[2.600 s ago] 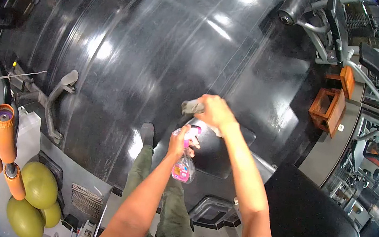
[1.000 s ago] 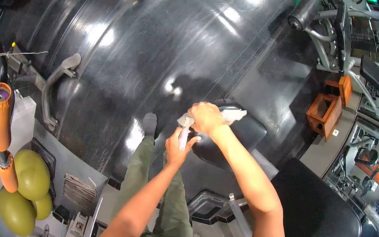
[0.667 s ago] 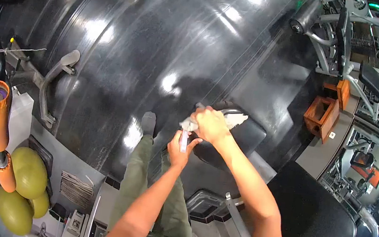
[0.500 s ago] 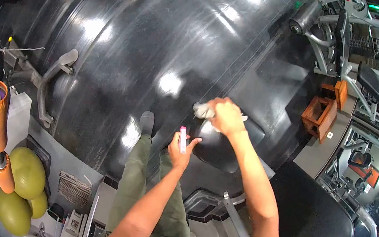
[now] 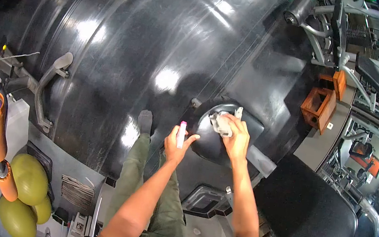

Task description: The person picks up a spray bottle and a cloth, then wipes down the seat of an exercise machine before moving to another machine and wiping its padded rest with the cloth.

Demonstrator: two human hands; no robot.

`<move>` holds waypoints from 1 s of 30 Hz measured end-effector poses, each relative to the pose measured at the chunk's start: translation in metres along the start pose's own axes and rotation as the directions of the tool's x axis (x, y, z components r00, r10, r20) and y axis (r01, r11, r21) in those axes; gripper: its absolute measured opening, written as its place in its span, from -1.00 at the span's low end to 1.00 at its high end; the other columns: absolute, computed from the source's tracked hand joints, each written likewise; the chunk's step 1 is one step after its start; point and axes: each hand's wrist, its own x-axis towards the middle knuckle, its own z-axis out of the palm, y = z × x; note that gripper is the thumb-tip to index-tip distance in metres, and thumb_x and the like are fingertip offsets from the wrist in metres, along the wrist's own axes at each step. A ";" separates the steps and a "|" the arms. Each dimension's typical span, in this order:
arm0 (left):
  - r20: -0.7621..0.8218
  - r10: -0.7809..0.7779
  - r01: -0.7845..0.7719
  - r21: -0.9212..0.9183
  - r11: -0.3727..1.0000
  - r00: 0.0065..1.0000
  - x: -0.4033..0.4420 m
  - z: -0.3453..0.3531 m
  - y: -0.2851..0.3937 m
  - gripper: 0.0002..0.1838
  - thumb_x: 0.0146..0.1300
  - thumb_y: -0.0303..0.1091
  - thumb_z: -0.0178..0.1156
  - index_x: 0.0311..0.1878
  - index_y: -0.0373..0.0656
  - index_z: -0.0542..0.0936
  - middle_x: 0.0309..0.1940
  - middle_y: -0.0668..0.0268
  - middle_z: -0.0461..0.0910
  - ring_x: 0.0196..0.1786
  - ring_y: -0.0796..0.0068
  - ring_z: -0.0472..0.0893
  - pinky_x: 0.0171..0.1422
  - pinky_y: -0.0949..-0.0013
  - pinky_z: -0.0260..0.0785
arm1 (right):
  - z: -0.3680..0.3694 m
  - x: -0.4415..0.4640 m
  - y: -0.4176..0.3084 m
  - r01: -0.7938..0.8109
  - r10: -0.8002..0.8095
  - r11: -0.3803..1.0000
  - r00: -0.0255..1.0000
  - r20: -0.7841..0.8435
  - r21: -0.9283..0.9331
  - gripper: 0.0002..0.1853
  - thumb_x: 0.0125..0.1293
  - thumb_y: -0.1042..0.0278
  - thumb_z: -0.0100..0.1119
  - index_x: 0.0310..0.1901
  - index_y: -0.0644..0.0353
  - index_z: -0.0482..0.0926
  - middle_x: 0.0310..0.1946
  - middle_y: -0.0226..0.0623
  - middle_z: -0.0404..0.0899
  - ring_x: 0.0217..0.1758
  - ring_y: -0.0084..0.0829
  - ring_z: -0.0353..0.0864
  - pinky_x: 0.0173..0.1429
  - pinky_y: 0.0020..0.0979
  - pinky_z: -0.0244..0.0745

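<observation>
- black seat (image 5: 216,149): below the right hand (image 5: 237,135).
- pale cloth (image 5: 220,124): bunched in the right hand's curled fingers, spilling past the fingertips over the seat.
- pink-tipped sprayer (image 5: 181,136): within the left hand (image 5: 175,149), fingers curled round it, thumb apart.

Left hand (image 5: 175,152) first: just below and left of the frame's centre, fingers (image 5: 171,133) curled in a grip, thumb (image 5: 191,139) sticking out to the right. My left arm (image 5: 138,207) slants up to it from the lower edge, bare along the forearm. Now my right hand (image 5: 238,138), right of centre and slightly higher, back of it facing up, fingers bent and angled toward the upper left; my right arm (image 5: 246,211) rises steeply beneath, wrist (image 5: 239,164) nearly straight.
</observation>
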 end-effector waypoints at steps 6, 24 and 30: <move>0.029 0.133 -0.130 -0.079 0.988 0.991 0.006 -0.006 -0.014 -0.49 -0.03 -0.10 0.66 -0.31 -0.16 0.51 -0.44 0.36 0.60 -0.39 0.49 0.55 -0.20 0.33 0.43 | 0.032 -0.068 -0.030 -0.021 0.011 0.992 0.997 0.076 0.128 -0.28 -0.18 0.70 0.36 0.11 -0.15 0.72 0.14 -0.44 0.66 0.09 -0.23 0.65 0.22 -0.23 0.60; 0.282 0.237 -0.305 0.230 0.924 0.930 0.026 -0.025 0.004 -0.44 0.10 0.06 0.54 -0.26 -0.24 0.49 -0.44 0.18 0.60 -0.37 0.11 0.60 -0.19 0.19 0.43 | 0.020 -0.115 -0.031 -0.407 0.411 0.897 0.912 0.013 0.171 -0.27 -0.18 0.78 0.28 0.09 -0.13 0.73 0.12 -0.40 0.64 0.12 -0.19 0.65 0.25 -0.24 0.59; 0.331 0.292 -0.373 0.216 0.902 0.897 0.035 -0.030 -0.001 -0.48 0.13 0.02 0.52 -0.29 -0.22 0.49 -0.47 0.19 0.55 -0.39 0.16 0.56 -0.19 0.19 0.41 | 0.026 -0.054 -0.001 -0.462 0.523 0.850 0.798 -0.300 0.254 -0.42 -0.07 0.74 0.32 0.04 0.00 0.74 0.08 -0.36 0.67 0.12 -0.18 0.67 0.23 -0.26 0.59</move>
